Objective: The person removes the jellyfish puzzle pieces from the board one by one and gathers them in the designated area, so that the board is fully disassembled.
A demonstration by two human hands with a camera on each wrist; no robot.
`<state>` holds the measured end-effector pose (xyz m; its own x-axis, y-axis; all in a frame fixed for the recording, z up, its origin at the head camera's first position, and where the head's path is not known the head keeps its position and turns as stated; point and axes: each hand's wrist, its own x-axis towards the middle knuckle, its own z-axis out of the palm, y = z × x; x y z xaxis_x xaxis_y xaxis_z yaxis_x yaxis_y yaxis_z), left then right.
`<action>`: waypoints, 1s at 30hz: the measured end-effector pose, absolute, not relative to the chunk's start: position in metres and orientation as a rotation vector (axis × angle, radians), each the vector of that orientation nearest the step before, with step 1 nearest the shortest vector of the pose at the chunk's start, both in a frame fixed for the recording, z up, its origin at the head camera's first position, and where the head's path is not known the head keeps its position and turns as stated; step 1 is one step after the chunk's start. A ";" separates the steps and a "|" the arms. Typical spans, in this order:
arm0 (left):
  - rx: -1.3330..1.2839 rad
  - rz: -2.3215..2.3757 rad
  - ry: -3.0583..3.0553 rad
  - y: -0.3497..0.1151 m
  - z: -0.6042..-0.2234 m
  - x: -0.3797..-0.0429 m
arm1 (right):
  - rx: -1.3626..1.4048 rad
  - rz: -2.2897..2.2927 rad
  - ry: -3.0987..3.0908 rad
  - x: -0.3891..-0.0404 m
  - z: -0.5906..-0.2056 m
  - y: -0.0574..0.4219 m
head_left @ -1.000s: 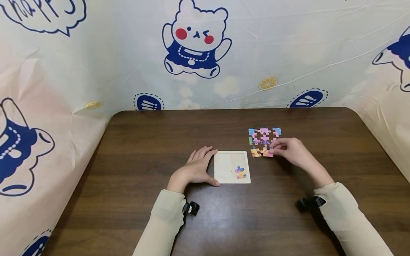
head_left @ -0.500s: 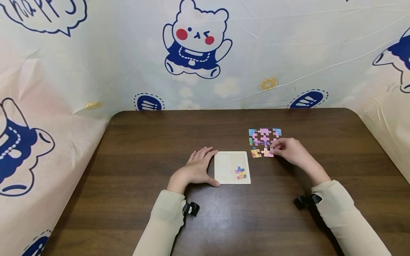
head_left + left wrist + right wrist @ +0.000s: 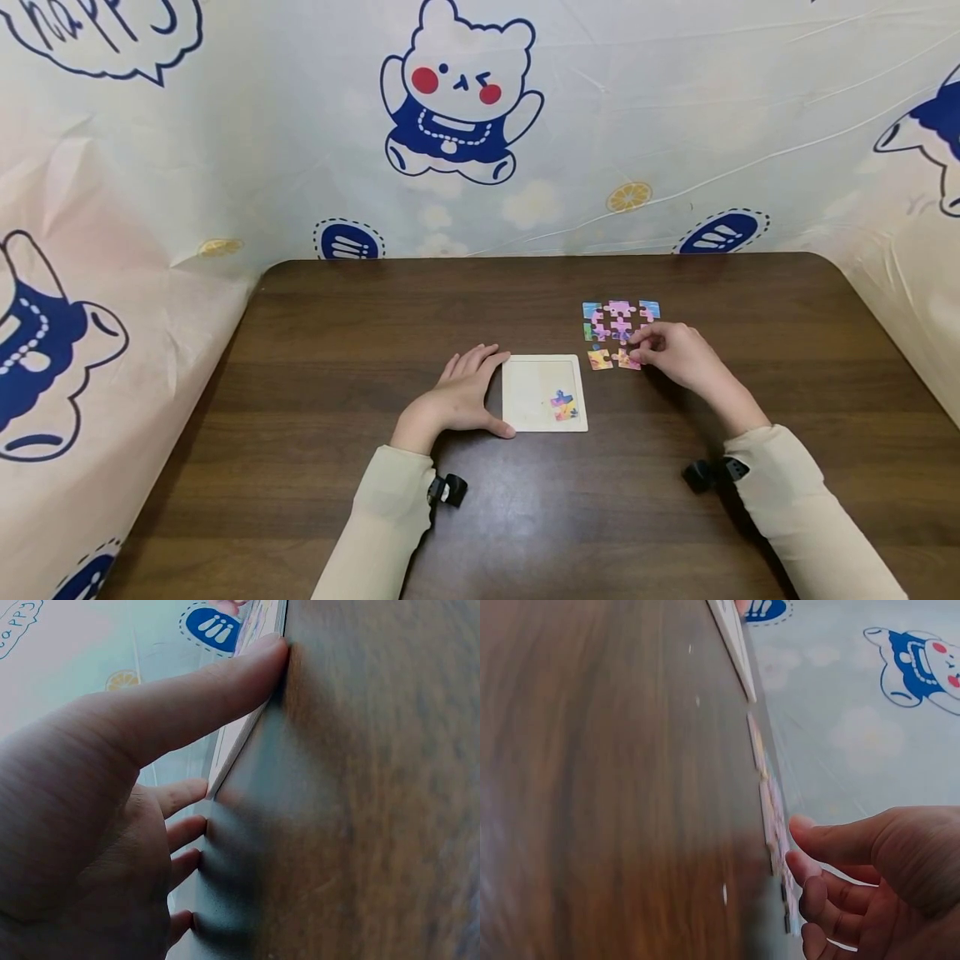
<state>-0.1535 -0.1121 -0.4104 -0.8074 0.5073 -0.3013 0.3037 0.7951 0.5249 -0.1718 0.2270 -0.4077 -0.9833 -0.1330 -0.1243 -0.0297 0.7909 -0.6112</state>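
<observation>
My left hand lies at the left side of a pale square puzzle tray. Its thumb touches the near left corner and the forefinger reaches the far left corner, fingers spread. Inside the tray, at lower right, sit joined colourful puzzle pieces. My right hand is over the right edge of a group of loose jigsaw pieces, beside a yellow-pink piece in the near row. In the right wrist view its thumb and forefinger stand slightly apart, with nothing visible between them. Some pieces are hidden under the fingers.
The brown wooden table carries the tray and pieces. Behind it hangs a pale printed cloth with cartoon bears, and the cloth also runs along the left and right sides. A small black camera is strapped to each wrist.
The right forearm and wrist have shifted a little to the left, while the fingers stay near the same pieces. My left hand and the tray have not visibly moved.
</observation>
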 end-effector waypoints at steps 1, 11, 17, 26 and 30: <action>0.610 0.646 2.550 -0.112 -0.410 -0.153 | -0.136 -0.970 2.819 -0.171 -0.407 0.225; 0.602 0.641 2.547 -0.113 -0.416 -0.155 | -0.312 -0.994 2.832 -0.155 -0.405 0.197; 0.599 0.643 2.546 -0.113 -0.421 -0.157 | -0.390 -0.972 2.829 -0.144 -0.405 0.179; 0.604 0.639 2.550 -0.114 -0.422 -0.158 | -0.545 -0.959 2.818 -0.133 -0.406 0.158; 0.603 0.631 2.551 -0.113 -0.422 -0.158 | -0.577 -0.950 2.781 -0.129 -0.407 0.152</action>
<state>-0.1577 -0.1134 -0.4218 -0.8074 0.5035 -0.3077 0.3019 0.8005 0.5177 -0.1287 0.1515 -0.4075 -0.9154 -0.4022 -0.0141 -0.3094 0.7259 -0.6143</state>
